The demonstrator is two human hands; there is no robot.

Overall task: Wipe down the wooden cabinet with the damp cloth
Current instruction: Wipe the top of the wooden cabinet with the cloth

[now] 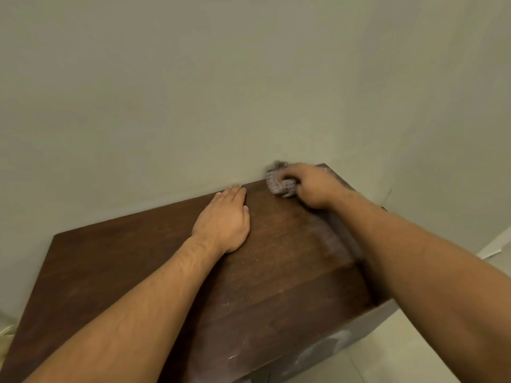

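Nearest the lens, the left forearm [124, 313] and right forearm [428, 258] reach out over the top. The left hand [224, 219] lies flat, palm down, with its fingers straight and together, pressed on the wood near the back edge. The right hand [312, 186] has its fingers curled round a bunched cloth [279, 183] and holds it down on the far right corner, where the top meets the wall [193, 92]. That hand and the cloth are blurred, so I cannot tell how the fingertips sit.

The cloth is grey, soft and crumpled. It looks light and limp, so it should mould to corners and edges. A wad gathered under the palm seems the best hold, because a loose tail would drag.

The cabinet [138, 258] is dark, flat and stiff. It looks heavy enough to stay put, and the braced left hand should steady it further. Pale specks are scattered across the top. A paler band runs along the right edge, though whether it is damp or dusty I cannot tell. A whitish smear [326, 346] marks the side face, low on the right above the pale floor [414, 355], so that face likely needs wiping too.
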